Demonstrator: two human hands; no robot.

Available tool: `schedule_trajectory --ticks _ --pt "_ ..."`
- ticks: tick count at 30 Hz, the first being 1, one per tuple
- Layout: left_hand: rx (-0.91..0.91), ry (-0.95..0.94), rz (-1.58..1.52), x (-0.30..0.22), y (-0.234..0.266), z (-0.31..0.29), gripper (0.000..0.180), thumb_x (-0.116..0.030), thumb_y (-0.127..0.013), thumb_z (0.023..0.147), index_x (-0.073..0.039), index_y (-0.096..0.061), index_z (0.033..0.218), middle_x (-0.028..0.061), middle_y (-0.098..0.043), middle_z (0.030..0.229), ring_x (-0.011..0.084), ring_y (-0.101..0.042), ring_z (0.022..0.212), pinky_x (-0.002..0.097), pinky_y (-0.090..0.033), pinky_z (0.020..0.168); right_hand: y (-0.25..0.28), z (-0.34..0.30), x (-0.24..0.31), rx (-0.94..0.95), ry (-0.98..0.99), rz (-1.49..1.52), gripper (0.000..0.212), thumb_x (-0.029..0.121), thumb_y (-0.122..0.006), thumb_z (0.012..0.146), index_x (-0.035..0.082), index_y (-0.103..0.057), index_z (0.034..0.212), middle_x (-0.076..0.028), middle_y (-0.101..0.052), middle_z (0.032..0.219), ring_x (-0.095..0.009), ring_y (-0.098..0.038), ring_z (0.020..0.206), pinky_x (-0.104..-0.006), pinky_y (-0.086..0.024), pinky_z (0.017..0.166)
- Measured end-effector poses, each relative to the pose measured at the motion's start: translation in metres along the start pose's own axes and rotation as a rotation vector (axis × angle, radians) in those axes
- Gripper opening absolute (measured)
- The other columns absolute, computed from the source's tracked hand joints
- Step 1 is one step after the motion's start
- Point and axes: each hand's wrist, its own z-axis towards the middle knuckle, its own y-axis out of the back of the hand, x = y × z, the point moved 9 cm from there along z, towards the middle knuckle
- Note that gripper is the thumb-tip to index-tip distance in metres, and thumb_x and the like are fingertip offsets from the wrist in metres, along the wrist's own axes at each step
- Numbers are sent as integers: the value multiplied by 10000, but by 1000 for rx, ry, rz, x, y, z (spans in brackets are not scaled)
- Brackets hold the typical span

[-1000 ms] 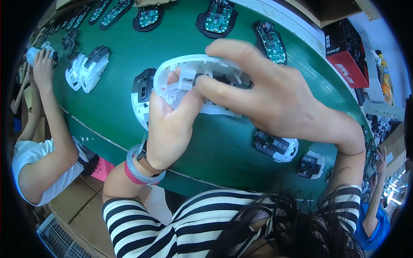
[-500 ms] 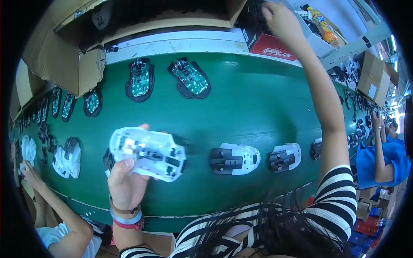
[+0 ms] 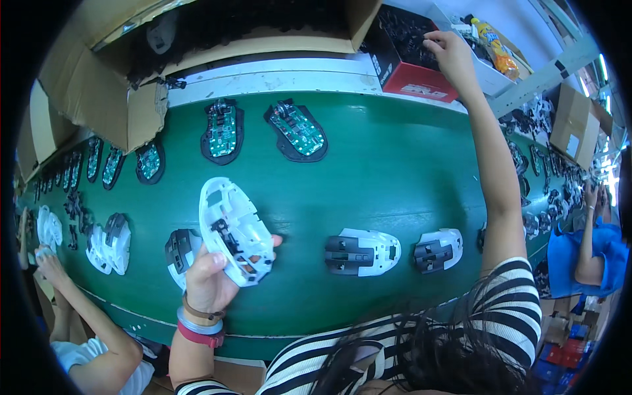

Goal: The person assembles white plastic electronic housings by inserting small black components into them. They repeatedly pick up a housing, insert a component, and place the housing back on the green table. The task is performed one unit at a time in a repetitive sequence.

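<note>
White shell (image 3: 247,220), a hollow plastic piece with a black insert (image 3: 225,238) seated inside, is up in the left hand (image 3: 212,280), above the near part of the green surface (image 3: 368,178). It looks light and stiff, with smooth walls that could slide a little on bare skin; the thin rim and cut-outs at the near end seem the parts likeliest to crack under a squeeze. A hold on the outer side walls, thumb on one edge and fingers spread underneath, would suit it best, clear of the insert. The left hand grips it much like that, thumb on the near left edge and a fingertip showing past the right one. The right hand (image 3: 454,56) is stretched far out over the right rim of the red-and-black box (image 3: 417,80), fingertips drawn together; whether they pinch any of the small dark parts (image 3: 403,31) cannot be told. Compared with half a second ago, the shell has turned: its rounded end, which pointed left, now points away from the person, with the hollow facing up. The right hand has shifted toward the box's right rim, leaving more of the dark contents in sight.
</note>
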Motion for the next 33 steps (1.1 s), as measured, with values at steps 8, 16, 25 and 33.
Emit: schedule_trajectory --ticks 8,16,25,33 --pt "-348 -335 417 -70 45 -17 655 -299 -545 893 6 -365 1444 130 -593 1197 166 -623 891 262 -527 728 23 -71 186 441 -64 1041 245 88 -649 898 -19 -616 1116 -22 -629 854 -90 -624 769 -224 -515 698" --pt "-170 -240 527 -51 7 -8 692 -169 -808 776 -15 -480 1365 72 -581 1224 140 -558 1084 270 -455 934 -32 -139 340 926 100 1095 200 7 -670 877 -17 -629 1072 -10 -632 946 -48 -577 821 -201 -492 748" --pt "-105 -170 633 -52 16 -8 800 -159 -910 629 5 -520 1308 60 -631 1138 123 -570 1045 265 -447 937 -17 -159 390 691 963 739 305 -28 -665 716 40 -582 1001 -115 -564 932 -303 -578 858 -388 -484 715" --pt "-114 -128 702 -53 20 -11 652 -173 -839 711 3 -556 1272 45 -652 1090 106 -585 988 263 -466 887 -18 -169 401 657 1118 676 298 15 -672 699 46 -610 990 -103 -564 937 -285 -587 891 -366 -495 746"
